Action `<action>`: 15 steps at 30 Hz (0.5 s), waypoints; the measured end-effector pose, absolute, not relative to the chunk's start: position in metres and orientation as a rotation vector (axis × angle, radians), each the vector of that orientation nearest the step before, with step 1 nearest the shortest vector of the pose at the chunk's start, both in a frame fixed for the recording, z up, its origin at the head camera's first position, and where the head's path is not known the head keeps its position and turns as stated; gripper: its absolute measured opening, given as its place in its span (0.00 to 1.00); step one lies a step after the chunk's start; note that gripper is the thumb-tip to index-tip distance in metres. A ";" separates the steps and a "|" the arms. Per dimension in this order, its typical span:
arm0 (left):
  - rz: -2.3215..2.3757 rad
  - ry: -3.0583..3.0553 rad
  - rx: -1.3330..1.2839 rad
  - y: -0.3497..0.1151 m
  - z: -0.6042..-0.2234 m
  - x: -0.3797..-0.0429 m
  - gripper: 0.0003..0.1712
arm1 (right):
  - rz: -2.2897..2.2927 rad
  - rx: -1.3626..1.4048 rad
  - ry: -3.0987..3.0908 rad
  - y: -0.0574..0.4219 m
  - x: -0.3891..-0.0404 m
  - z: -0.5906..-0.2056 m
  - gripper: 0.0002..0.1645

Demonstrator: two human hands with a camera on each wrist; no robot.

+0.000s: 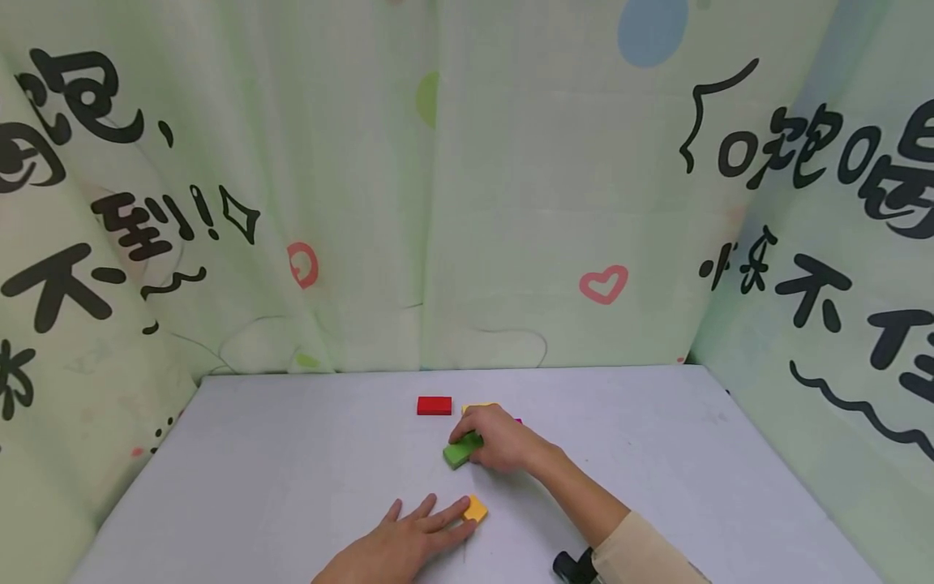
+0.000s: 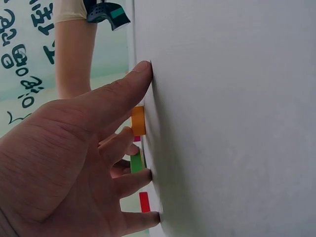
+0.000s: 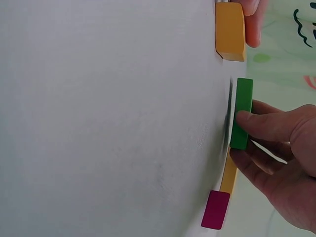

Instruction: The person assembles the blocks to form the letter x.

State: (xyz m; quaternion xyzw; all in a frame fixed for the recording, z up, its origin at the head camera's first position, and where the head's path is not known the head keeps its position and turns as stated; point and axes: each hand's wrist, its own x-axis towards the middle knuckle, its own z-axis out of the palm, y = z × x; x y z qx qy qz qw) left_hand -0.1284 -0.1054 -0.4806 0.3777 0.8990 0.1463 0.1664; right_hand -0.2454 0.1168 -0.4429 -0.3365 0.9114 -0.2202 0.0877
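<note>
My right hand pinches a green block between thumb and fingers over the middle of the table. The right wrist view shows the thumb flat on the near face of this green block, and a thin shadow beside it. Spread with straight fingers, my left hand rests on the tabletop. Its index finger lies at the left side of a yellow-orange block; the left wrist view shows that orange block beyond the fingers, and whether they touch is hard to tell.
A red block lies farther back. Beyond the right hand is a second yellow block, mostly hidden, with a magenta block at its end. Patterned curtains enclose the white table. A black device sits at the right wrist.
</note>
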 end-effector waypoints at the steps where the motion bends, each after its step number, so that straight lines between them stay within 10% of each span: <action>1: 0.418 2.555 1.085 -0.106 -0.485 -0.130 0.50 | -0.657 -0.995 2.712 0.117 -0.245 -0.443 0.16; 15: 0.433 2.553 1.045 -0.103 -0.472 -0.125 0.48 | -0.678 -0.971 2.704 0.127 -0.237 -0.437 0.16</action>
